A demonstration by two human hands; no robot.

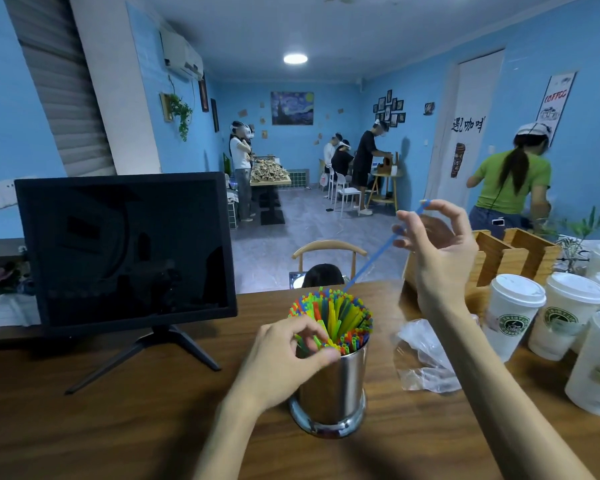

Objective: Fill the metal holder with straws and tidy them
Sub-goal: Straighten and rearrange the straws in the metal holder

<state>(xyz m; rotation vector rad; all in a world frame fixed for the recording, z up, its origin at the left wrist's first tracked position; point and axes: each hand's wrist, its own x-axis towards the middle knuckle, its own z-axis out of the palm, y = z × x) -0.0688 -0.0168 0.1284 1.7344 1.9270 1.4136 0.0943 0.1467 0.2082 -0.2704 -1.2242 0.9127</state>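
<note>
A shiny metal holder stands on the wooden counter in front of me, packed with several colourful straws that stick up above its rim. My left hand is at the holder's near-left rim, its curled fingers and thumb pinching some of the straws there. My right hand is raised above and to the right of the holder. It holds a single blue straw that slants down, its lower end touching the tops of the bundle.
A black monitor on a stand sits to the left. To the right lie a crumpled clear plastic bag, several lidded white paper cups and a wooden organiser. People stand and sit in the room beyond the counter.
</note>
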